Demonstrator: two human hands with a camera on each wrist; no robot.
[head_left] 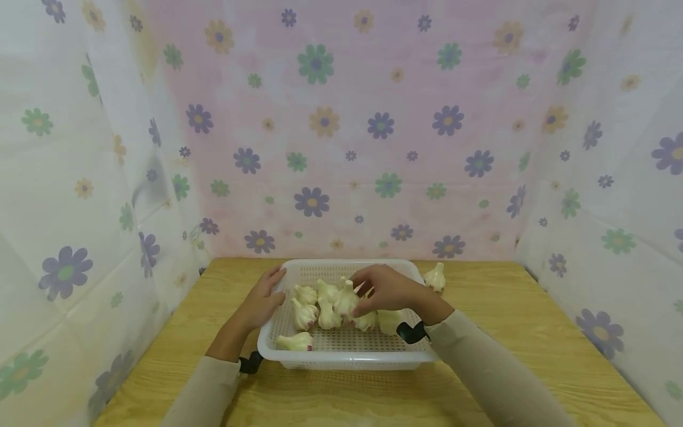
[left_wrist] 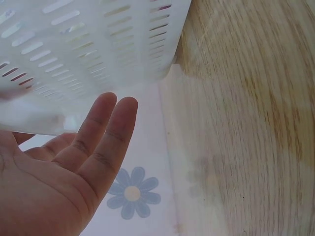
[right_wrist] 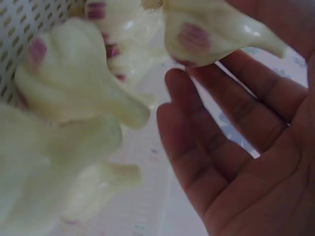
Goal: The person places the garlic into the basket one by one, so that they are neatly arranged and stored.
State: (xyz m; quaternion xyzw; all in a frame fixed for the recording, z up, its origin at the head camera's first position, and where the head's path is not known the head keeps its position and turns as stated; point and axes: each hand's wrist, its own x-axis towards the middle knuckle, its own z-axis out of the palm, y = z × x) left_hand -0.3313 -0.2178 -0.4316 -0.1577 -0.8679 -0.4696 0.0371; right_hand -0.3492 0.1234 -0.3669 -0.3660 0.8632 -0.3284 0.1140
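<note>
A white perforated plastic basket (head_left: 347,356) holds several garlic bulbs (head_left: 305,317) with purple-marked root ends. At its left side, my left hand (head_left: 262,299) rests against the rim. The left wrist view shows this hand (left_wrist: 74,172) with two fingers extended beside the outer wall (left_wrist: 88,44); the thumb is mostly hidden. Over the middle of the basket, my right hand (head_left: 386,287) pinches one garlic bulb (head_left: 347,298). In the right wrist view that bulb (right_wrist: 211,34) is between the thumb and fingers, its stem pointing toward the palm; other bulbs (right_wrist: 74,73) lie beside the hand.
One garlic bulb (head_left: 435,277) sits on the wooden table (head_left: 480,356), just beyond the basket's right back corner. Another lies apart at the basket's front left (head_left: 296,342). Flower-patterned cloth (head_left: 347,142) encloses the back and both sides.
</note>
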